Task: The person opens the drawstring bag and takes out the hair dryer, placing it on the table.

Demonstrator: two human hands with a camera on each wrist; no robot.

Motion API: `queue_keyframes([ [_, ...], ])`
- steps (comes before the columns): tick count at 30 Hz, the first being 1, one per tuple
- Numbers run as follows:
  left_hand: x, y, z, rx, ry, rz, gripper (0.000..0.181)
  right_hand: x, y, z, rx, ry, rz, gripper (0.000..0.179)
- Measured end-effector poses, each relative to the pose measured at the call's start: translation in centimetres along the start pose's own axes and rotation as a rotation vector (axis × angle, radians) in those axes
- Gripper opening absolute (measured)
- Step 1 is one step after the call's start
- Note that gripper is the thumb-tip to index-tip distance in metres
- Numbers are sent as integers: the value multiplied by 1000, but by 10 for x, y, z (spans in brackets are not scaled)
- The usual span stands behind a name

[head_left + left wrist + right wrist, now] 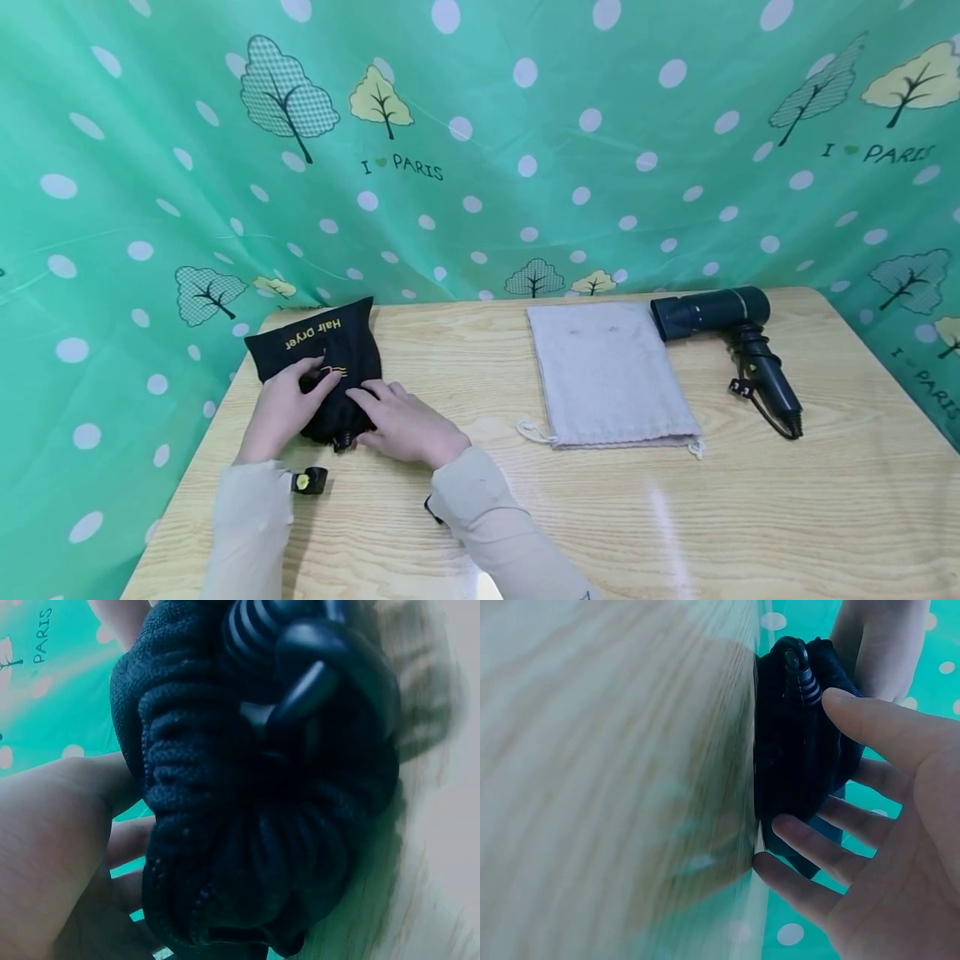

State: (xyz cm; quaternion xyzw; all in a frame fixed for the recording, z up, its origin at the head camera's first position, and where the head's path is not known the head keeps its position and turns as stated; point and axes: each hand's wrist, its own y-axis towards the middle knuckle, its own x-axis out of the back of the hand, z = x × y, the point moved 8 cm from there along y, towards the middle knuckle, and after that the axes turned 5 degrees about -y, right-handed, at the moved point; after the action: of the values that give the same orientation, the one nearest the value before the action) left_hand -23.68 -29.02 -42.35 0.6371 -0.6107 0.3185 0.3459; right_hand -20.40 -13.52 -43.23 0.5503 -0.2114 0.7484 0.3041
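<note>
A black drawstring bag (348, 333) with yellow "Hair Dryer" lettering lies at the table's left side, its gathered mouth toward the person. From that mouth pokes a black ribbed cord end (342, 439), whose looped cable (307, 637) shows large in the left wrist view. My left hand (281, 408) pinches the top of the bag between thumb and fingers. Along the bag's right side, my right hand (408, 425) touches it with loosely bent, spread fingers, also visible in the right wrist view beside the dark cloth (795, 757). The bag's contents are hidden.
A grey drawstring pouch (607, 375) lies flat right of centre on the wooden table (465, 358). Beside it rests a black hair dryer (712, 312) with its cord wrapped on the handle. A green dotted curtain (480, 217) stands behind and at both sides.
</note>
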Motion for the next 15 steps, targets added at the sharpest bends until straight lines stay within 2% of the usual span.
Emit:
queue_keyframes([
  [7,-3,0,-4,-10,10,-9,68,3,-1,-4,-9,25,-8,60],
  [15,-5,1,-8,-23,5,-10,67,11,-4,-6,18,-20,-100,47],
])
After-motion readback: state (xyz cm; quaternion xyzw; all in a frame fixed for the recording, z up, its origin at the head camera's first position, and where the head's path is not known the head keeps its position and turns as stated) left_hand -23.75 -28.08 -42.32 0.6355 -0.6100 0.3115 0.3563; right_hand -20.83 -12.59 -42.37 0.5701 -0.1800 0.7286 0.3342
